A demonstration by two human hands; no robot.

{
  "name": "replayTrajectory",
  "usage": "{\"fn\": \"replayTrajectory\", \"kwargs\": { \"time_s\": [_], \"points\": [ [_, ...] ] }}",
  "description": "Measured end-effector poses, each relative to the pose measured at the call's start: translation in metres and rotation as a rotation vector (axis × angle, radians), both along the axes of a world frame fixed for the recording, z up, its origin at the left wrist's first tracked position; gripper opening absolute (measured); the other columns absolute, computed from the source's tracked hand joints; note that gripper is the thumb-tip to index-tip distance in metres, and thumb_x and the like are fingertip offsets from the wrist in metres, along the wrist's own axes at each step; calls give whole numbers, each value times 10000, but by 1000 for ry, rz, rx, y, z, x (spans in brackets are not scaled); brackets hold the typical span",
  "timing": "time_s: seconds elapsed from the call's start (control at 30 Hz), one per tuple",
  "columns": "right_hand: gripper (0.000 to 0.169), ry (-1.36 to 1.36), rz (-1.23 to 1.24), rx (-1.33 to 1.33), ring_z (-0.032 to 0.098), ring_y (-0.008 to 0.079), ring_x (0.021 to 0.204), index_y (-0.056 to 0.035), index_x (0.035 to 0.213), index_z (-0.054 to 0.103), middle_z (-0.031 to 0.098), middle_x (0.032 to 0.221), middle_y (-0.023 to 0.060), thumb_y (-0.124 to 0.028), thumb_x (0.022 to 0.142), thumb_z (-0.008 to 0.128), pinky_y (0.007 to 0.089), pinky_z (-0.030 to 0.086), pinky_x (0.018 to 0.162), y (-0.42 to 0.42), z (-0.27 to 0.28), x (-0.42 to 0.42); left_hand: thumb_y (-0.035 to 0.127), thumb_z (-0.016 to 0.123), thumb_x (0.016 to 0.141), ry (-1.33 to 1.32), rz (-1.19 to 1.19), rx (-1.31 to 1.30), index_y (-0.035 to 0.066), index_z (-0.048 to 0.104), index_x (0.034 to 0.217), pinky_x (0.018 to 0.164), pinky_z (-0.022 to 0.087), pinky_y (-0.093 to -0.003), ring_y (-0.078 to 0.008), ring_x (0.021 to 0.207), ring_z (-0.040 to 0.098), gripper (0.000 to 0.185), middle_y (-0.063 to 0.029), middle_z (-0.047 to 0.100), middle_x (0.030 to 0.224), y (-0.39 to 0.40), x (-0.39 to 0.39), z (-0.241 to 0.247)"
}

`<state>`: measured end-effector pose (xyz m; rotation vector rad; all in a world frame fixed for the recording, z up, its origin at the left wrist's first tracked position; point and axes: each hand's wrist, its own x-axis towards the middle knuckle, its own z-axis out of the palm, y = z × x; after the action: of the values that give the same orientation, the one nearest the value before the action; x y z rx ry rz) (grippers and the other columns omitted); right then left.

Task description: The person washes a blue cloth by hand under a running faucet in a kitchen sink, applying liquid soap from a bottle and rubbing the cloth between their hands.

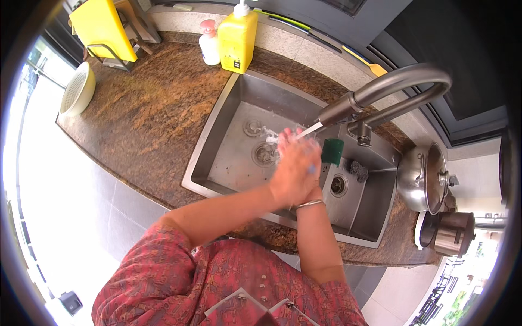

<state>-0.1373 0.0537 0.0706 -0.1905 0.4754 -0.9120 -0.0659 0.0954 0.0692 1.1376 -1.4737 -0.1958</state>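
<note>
Water from the curved metal faucet (338, 110) runs onto my two hands, which are pressed together over the double-bowl steel sink (222, 126). My left hand (287, 173) lies on top and covers most of my right hand (314, 194). A metal bangle (310, 203) circles the right wrist. Motion blurs the fingers, and a small blue spot (312, 168) shows among them; what it is cannot be told. Splashing water (269, 134) falls towards the larger bowl's drain (264, 155). Just right of the hands, a green scouring pad (332, 150) hangs over the divider.
A steel wool scrubber (358, 170) lies in the smaller bowl. Behind the sink stand a yellow pump bottle (238, 40) and a white pump bottle (209, 47). A lidded pot (418, 177) is at right; a colander (77, 91) and yellow cutting board (102, 30) are at left.
</note>
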Motion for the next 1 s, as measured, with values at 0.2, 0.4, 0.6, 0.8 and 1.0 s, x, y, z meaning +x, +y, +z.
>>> {"fn": "replayTrajectory", "kwargs": {
  "time_s": [0.2,0.4,0.6,0.8,1.0],
  "points": [
    [473,108,92,86,480,247,1242,-72,1346,449,483,1370,120,-374,985,415,390,378,1058,11,-5,22,196,533,875,6,203,591,8,345,1404,1106,247,-479,-445,1307,342,591,-280,401,1377,-35,39,-20],
    [467,226,-12,-28,513,240,1206,-107,1378,417,502,1347,118,-359,985,423,359,418,1012,0,16,-2,189,466,920,14,-17,545,10,293,1430,1128,191,-500,-476,1374,210,568,-257,273,1480,8,-15,12],
    [493,166,164,43,467,246,1251,-83,1392,388,476,1370,122,-374,995,407,370,382,1046,11,12,33,275,550,898,-44,263,661,68,280,1452,1108,209,-543,-458,1368,240,650,-283,256,1475,-43,59,-53],
    [562,44,153,-2,519,300,1174,-115,1344,433,521,1301,140,-531,983,322,478,410,1010,13,10,3,323,594,891,-576,270,291,152,509,1295,1073,179,-578,-383,1373,198,446,-193,314,1453,-10,18,-22],
    [516,185,124,-46,578,249,993,-129,1217,482,567,1124,57,-560,962,356,503,465,923,8,1,26,235,544,889,156,-107,860,20,607,1006,882,462,-451,-400,1067,588,253,-265,623,1037,-40,42,26]
  ]
}}
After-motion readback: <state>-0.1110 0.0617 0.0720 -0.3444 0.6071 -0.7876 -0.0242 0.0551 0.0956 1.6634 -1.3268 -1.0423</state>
